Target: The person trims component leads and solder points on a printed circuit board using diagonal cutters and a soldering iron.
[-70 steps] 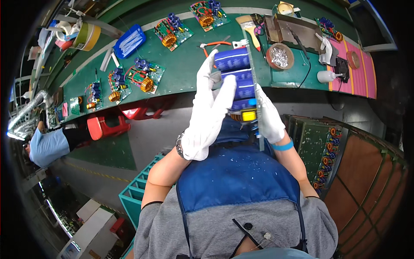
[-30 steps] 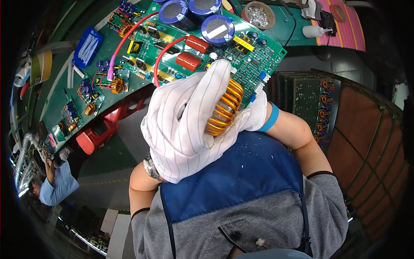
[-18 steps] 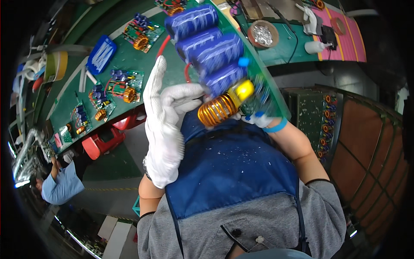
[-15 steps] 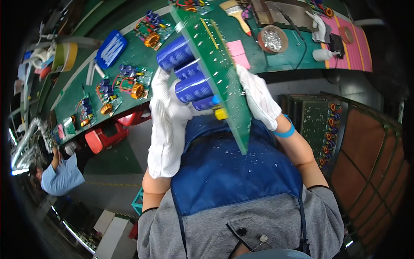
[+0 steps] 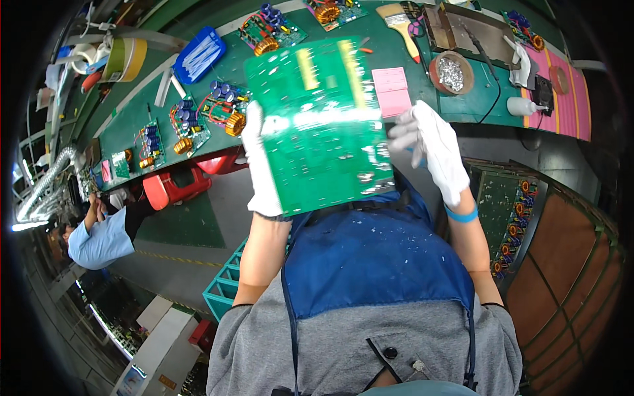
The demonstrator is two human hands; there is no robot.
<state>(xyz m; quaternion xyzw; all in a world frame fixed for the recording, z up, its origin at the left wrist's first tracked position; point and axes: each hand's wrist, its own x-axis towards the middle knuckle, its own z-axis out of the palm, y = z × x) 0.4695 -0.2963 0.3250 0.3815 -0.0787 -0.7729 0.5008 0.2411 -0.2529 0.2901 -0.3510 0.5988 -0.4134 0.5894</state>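
A large green circuit board [image 5: 323,148] is held up in front of my blue apron, its flat solder side toward me. My left hand [image 5: 259,162], in a white knit glove, grips the board's left edge; most of its fingers are hidden behind the board. To the right of the board is my right hand [image 5: 436,148], also gloved in white. Its fingers are apart and slightly blurred, near the board's right edge, and nothing shows in them. The parts on the board's other side are out of sight.
Several boards with copper coils [image 5: 228,109] lie on the green bench. Pink paper slips [image 5: 391,92], a brush [image 5: 401,28], a round tub of metal bits [image 5: 452,74] and a white bottle [image 5: 526,105] sit farther right. A rack of boards [image 5: 495,204] stands right; a person [image 5: 99,237] works far left.
The board has turned from nearly edge-on to show its solder side, hiding the blue capacitors. My right hand has come off it and moved right, fingers spreading.
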